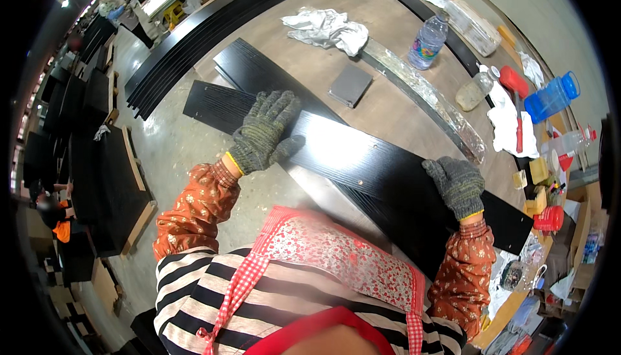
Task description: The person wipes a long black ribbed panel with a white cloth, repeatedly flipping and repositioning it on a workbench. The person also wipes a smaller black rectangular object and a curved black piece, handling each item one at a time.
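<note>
On one board (352, 154), two grips (262, 133) (458, 187)

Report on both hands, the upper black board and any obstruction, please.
Left hand: across upper black board, fingers extended. Right hand: at the same board, grip unclear. Second black board crosses underneath. Gray block beyond, apart from both hands.

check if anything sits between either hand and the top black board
Nothing visible apart from the grey gloves: the left hand lies over the top black board, and the right hand is at its far edge.
</note>
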Demonstrator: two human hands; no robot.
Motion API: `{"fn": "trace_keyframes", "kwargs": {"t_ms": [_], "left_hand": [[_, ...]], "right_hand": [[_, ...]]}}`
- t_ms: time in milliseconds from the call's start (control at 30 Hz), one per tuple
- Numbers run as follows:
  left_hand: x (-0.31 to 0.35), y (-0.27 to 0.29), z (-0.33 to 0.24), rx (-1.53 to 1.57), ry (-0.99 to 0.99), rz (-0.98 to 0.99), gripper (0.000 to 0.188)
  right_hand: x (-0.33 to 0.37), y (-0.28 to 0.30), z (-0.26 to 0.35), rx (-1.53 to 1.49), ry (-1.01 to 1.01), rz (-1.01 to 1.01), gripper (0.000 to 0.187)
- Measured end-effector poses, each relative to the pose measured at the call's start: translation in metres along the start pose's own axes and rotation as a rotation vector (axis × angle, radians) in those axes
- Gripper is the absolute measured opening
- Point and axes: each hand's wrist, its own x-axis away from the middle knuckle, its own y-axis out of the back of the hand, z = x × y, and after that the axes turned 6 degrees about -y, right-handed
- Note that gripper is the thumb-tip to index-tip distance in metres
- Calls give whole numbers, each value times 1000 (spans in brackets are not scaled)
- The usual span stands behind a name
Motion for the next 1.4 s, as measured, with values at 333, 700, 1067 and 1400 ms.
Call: {"fn": "trace_keyframes", "kwargs": {"t_ms": [333,700,1067,1400], "left_hand": [[1,-9,-11,-103,25,77,68],[-156,-2,89,229,140,-168,73],[-265,-74,125,576,370,-404,41],[-60,49,8,263,-24,-304,46]], "right_hand": [[7,-21,22,-340,89,-57,45],[-39,-14,136,-289,495,27,87],[-52,-45,150,-130,401,-112,60],[-61,-79,147,-343,301,-6,46]]}}
